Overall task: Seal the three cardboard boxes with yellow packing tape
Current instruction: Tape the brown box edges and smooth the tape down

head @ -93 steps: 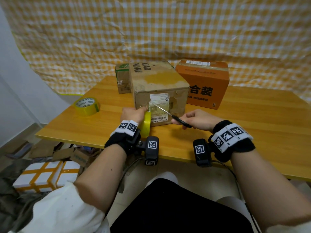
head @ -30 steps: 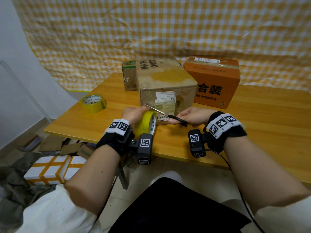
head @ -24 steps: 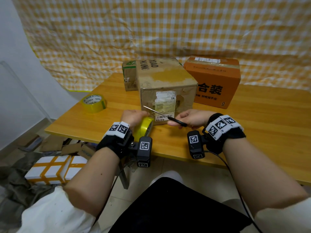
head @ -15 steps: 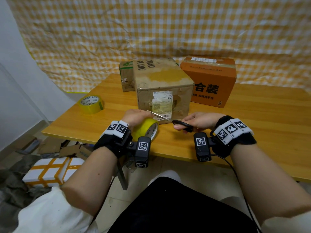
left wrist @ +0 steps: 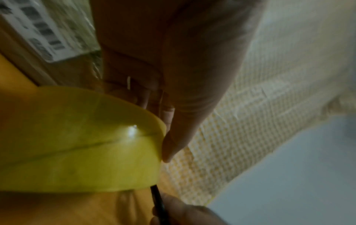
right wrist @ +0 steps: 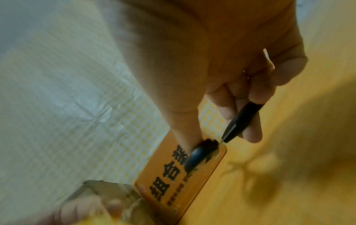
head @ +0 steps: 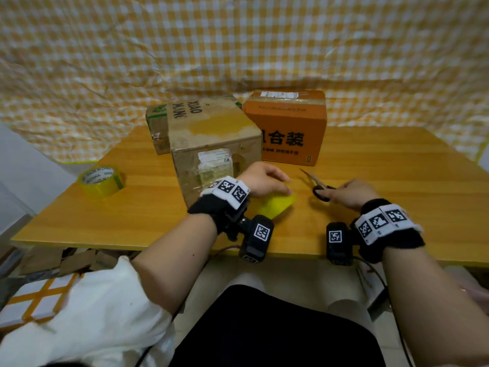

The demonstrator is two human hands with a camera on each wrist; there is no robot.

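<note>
A worn brown box (head: 211,133) stands mid-table with a strip of yellow tape along its top. An orange box (head: 288,128) is at its right and a small brown box (head: 157,128) behind its left corner. My left hand (head: 267,181) grips a yellow tape roll (head: 276,206) low over the table, just right of the brown box's front; the left wrist view shows the roll (left wrist: 77,144) under my thumb. My right hand (head: 341,193) holds black-handled scissors (head: 317,185), blades pointing toward the orange box. In the right wrist view the fingers curl round the scissors handle (right wrist: 238,121).
A second, paler tape roll (head: 100,180) lies near the left edge of the wooden table (head: 397,168). A checked cloth hangs behind. Flattened cardboard and a taped white box (head: 39,300) lie on the floor at the left.
Both hands have moved right, away from the brown box's front face. The scissors left the tape and the roll came away from the box.
</note>
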